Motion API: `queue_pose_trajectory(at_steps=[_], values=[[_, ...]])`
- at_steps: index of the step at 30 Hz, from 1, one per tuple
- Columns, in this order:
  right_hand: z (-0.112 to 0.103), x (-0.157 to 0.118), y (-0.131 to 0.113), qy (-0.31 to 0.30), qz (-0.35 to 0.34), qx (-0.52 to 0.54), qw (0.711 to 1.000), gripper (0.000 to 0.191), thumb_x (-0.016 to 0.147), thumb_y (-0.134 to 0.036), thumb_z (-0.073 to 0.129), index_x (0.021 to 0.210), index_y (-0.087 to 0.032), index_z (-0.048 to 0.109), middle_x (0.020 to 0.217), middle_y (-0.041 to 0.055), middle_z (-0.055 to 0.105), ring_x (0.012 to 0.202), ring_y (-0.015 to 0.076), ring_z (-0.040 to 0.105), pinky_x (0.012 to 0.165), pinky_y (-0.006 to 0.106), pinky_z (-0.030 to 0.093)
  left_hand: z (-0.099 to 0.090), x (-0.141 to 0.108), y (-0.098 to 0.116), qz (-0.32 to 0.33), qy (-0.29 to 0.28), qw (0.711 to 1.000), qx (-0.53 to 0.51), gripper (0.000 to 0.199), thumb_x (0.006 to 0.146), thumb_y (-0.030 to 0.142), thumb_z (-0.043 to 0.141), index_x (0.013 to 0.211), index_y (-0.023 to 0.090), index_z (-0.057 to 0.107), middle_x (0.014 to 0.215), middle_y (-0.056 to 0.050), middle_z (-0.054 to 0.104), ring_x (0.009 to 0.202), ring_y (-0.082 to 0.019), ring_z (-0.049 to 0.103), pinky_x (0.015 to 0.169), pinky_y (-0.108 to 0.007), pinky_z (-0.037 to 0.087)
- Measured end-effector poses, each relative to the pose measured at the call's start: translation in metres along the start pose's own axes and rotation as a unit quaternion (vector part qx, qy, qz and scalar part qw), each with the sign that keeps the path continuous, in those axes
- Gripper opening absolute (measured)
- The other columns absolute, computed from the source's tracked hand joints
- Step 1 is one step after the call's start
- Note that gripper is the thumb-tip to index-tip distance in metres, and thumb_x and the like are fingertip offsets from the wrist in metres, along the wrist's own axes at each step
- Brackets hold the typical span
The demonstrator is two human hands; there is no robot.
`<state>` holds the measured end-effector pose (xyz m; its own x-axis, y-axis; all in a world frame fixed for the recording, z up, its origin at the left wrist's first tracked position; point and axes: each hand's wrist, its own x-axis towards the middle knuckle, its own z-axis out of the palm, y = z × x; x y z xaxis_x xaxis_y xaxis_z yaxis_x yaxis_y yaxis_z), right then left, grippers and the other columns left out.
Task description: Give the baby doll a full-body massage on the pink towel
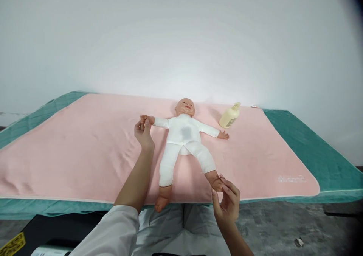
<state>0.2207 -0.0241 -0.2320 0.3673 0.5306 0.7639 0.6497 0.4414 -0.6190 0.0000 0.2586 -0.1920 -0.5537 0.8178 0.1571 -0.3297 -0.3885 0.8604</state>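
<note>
Head view: our left hand (144,134) pinches one tiny hand (150,120) of a doll (185,129), our right hand (227,204) grips its foot (212,179); the doll lies between them on a pink mat (90,154). An uneven pull could swing its free arm (209,129) into the bottle (229,117) beyond our right hand.

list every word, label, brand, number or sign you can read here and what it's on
No text can be read with certainty.
Pale yellow pump bottle: dark lettering, too small and blurred.
Pink mat: pale lettering near its near right corner, too blurred.
Yellow-and-black label, bottom left: cut off and too blurred.
</note>
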Motion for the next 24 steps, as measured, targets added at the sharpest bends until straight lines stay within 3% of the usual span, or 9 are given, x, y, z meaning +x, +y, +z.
queue_pose_trajectory(at_steps=[4, 12, 19, 24], values=[[0.012, 0.019, -0.001, 0.013, -0.021, 0.011, 1.0, 0.052, 0.082, -0.006, 0.063, 0.127, -0.031, 0.051, 0.119, 0.0076, 0.053, 0.118, 0.027, 0.061, 0.09, 0.056, 0.06, 0.008, -0.018, 0.009, 0.099, -0.086, 0.99, 0.045, 0.034, 0.086, 0.038, 0.066, 0.112, 0.018, 0.057, 0.128, -0.013, 0.062, 0.124, -0.022, 0.057, 0.109, -0.043, 0.043], [0.042, 0.058, -0.003, -0.009, -0.055, 0.022, 0.998, 0.056, 0.085, -0.007, 0.06, 0.133, -0.031, 0.043, 0.123, 0.0093, 0.052, 0.122, 0.0256, 0.058, 0.09, 0.053, 0.059, 0.009, -0.038, 0.018, 0.141, -0.184, 0.962, 0.146, 0.036, 0.086, 0.037, 0.067, 0.117, 0.02, 0.064, 0.131, -0.01, 0.062, 0.123, -0.024, 0.058, 0.108, -0.044, 0.045], [0.064, 0.09, 0.0, -0.025, -0.021, 0.054, 0.998, 0.053, 0.087, -0.011, 0.061, 0.134, -0.03, 0.044, 0.126, 0.0103, 0.053, 0.124, 0.0247, 0.056, 0.093, 0.05, 0.057, 0.009, -0.039, 0.01, 0.288, -0.327, 0.871, 0.229, 0.033, 0.08, 0.036, 0.073, 0.11, 0.023, 0.068, 0.115, -0.007, 0.071, 0.121, -0.025, 0.06, 0.105, -0.048, 0.047], [0.077, 0.101, 0.008, -0.033, -0.017, 0.064, 0.997, 0.048, 0.09, -0.018, 0.059, 0.134, -0.028, 0.044, 0.129, 0.0122, 0.052, 0.126, 0.026, 0.054, 0.094, 0.05, 0.057, 0.01, -0.035, 0.01, 0.363, -0.382, 0.815, 0.24, 0.031, 0.079, 0.03, 0.074, 0.108, 0.023, 0.068, 0.112, -0.007, 0.073, 0.117, -0.024, 0.063, 0.099, -0.045, 0.049]])
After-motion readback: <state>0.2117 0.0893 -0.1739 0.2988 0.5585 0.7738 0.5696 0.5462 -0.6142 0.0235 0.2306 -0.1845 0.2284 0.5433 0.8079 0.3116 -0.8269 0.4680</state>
